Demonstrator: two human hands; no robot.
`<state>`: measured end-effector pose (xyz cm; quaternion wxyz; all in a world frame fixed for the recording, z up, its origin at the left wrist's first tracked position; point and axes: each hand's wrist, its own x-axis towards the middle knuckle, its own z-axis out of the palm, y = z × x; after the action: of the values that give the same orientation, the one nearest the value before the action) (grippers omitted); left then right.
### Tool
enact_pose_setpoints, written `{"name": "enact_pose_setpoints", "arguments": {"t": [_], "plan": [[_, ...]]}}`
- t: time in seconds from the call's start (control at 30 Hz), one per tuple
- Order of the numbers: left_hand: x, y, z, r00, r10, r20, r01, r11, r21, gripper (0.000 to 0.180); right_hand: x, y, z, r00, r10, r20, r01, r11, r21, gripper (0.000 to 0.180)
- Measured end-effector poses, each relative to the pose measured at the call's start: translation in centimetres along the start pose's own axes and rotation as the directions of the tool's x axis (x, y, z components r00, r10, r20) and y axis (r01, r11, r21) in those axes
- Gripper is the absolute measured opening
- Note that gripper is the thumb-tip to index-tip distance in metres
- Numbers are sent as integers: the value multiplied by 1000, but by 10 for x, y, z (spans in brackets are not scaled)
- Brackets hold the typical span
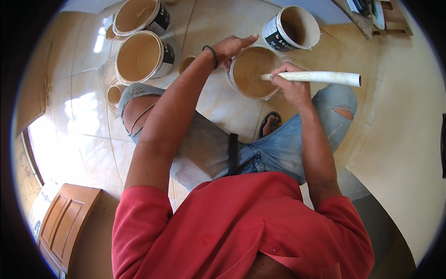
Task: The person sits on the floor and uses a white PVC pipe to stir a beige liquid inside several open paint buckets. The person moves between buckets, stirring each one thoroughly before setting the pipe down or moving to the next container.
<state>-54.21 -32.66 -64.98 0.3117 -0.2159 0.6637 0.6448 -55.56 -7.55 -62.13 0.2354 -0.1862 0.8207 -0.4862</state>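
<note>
A white bucket full of tan liquid stands on the tiled floor between my knees. My right hand grips a white plastic pipe whose left end dips into the liquid. On the bucket's left rim rests my left hand, one finger pointing along the edge; a dark band circles that wrist.
Two large buckets of pale liquid stand at the upper left, with small cups beside them. A further dark-labelled bucket sits behind the stirred one. A wooden door is at lower left. Cream wall on the right.
</note>
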Motion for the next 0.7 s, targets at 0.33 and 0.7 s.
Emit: {"name": "enact_pose_setpoints", "arguments": {"t": [0.33,0.7], "plan": [[6,-2,-5,998,6,70,-9,999,47,118,-1,7,-2,985,-67,-161,42,987,-157,11],[9,-5,-5,999,1,53,-3,999,51,117,-4,-36,-3,977,-189,-103,215,816,537,19]]}}
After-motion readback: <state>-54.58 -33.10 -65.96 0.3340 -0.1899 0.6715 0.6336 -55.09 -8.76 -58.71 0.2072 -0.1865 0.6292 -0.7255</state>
